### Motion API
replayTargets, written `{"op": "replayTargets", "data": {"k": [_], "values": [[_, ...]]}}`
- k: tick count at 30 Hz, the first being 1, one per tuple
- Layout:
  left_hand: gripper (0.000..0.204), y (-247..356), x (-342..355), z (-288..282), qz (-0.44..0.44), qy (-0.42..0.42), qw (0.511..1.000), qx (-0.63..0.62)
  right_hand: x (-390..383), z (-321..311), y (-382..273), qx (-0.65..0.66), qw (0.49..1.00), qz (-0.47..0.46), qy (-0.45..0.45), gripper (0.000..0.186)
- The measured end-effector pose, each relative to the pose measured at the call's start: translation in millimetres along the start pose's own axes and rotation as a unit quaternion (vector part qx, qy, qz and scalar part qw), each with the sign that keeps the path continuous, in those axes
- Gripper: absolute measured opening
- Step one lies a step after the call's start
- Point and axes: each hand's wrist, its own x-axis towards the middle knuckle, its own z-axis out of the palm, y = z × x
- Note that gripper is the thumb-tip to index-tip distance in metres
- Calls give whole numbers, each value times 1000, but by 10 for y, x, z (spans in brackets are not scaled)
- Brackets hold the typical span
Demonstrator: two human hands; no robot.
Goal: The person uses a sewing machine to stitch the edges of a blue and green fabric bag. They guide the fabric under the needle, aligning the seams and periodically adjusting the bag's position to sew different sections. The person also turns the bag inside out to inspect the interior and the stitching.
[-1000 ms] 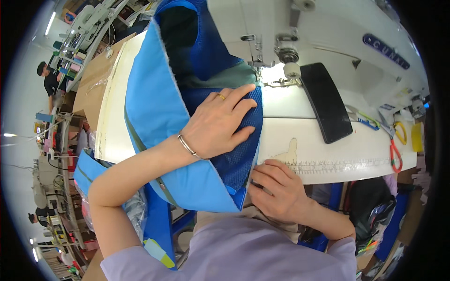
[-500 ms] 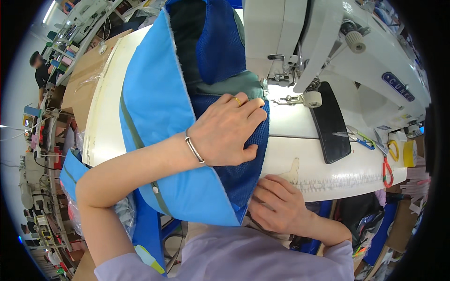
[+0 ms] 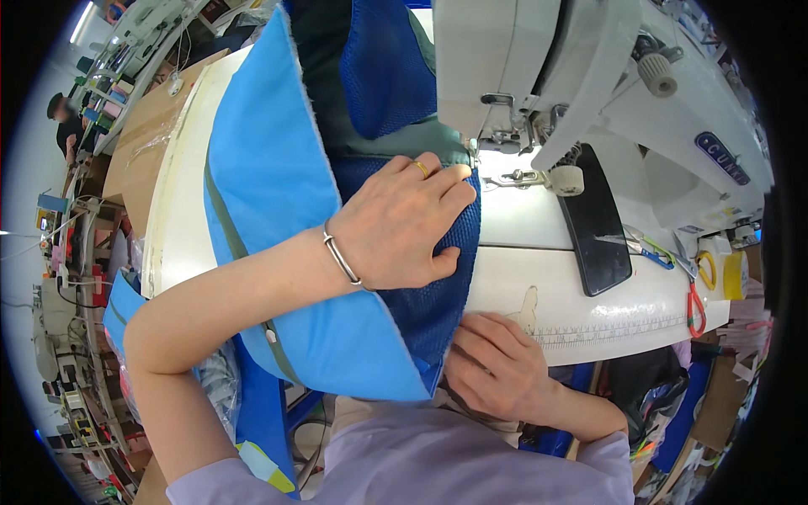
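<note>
A light blue fabric piece (image 3: 252, 143) with a dark olive strip, joined to dark blue mesh (image 3: 387, 76) and grey-green cloth (image 3: 421, 143), lies under the white sewing machine's needle area (image 3: 475, 151). Spread on the mesh just in front of the needle, my left hand (image 3: 404, 219) presses down with fingers bent and apart. Near the table's front edge, my right hand (image 3: 492, 366) curls its fingers at the fabric's lower right edge, holding it; the fingertips are partly hidden.
A black phone-like slab (image 3: 593, 244), scissors (image 3: 697, 299) and a yellow roll (image 3: 735, 275) lie at the right of the white tabletop (image 3: 589, 311), beside the ruler strip. Cardboard (image 3: 151, 143) lies left. A person in black (image 3: 67, 130) stands at the far-left workbenches.
Since one second ago the camera view has shifted. My left hand's fingers have bent more, and in the last half second that hand and the fabric have slid slightly away from me.
</note>
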Motion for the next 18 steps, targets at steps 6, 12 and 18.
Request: {"op": "replayTargets", "data": {"k": [6, 12, 18], "values": [[54, -95, 11, -19, 10, -12, 1000, -1, 8, -14, 0, -6, 1000, 20, -1, 29], [66, 216, -284, -254, 86, -66, 994, 32, 2, 17, -3, -20, 999, 22, 18, 32], [68, 784, -769, -485, 0, -106, 994, 1, -12, 60, 6, -24, 999, 21, 38, 32]]}}
